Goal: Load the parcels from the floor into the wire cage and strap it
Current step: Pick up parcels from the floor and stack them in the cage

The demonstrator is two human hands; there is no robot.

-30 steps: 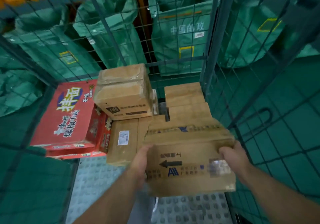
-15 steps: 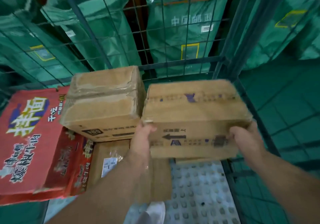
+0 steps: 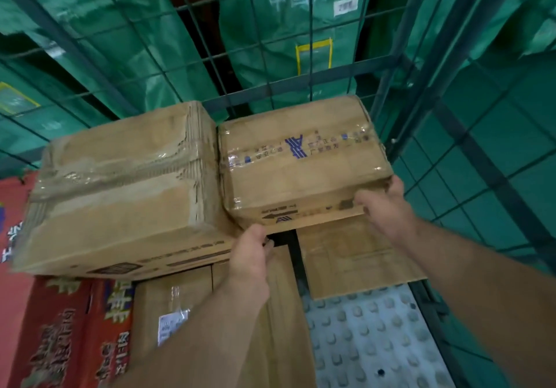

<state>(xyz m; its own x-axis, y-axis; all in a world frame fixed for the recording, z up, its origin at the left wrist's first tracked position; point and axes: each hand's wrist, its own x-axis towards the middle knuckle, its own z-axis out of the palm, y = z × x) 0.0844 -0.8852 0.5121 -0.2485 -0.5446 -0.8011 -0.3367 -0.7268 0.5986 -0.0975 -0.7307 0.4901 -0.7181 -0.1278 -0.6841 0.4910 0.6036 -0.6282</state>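
Both grips are grasping one parcel [image 3: 304,162]. I am seeing the left grip [image 3: 252,257] curling its fingers under the near lower left corner, while the right grip [image 3: 388,210] is clamping the near lower right corner, its thumb lying along the front face.

The parcel is sitting high inside the wire cage [image 3: 388,66], toward the back right corner, with its taped top facing up and tilting a little toward me. Its left edge is butting flush against the big brown box [image 3: 120,189] beside it, and the two tops are standing at nearly the same height. Its far edge is lying close to the cage's rear horizontal bar. Its right edge is running just beside the corner post, though I cannot tell whether it is touching the mesh.

Its near bottom edge is overhanging a flat box [image 3: 352,258] below; whether it is resting fully on that box I cannot tell. A dark slot is showing between this flat box and the labelled box [image 3: 180,306] under my left forearm.

A red carton [image 3: 60,336] is filling the lower left, partly beneath the big brown box. Room for moving is showing at near right, where the studded floor plate [image 3: 370,342] is lying exposed between the flat box and the cage's right side. Green mail sacks [image 3: 301,42] are hanging behind the rear mesh.
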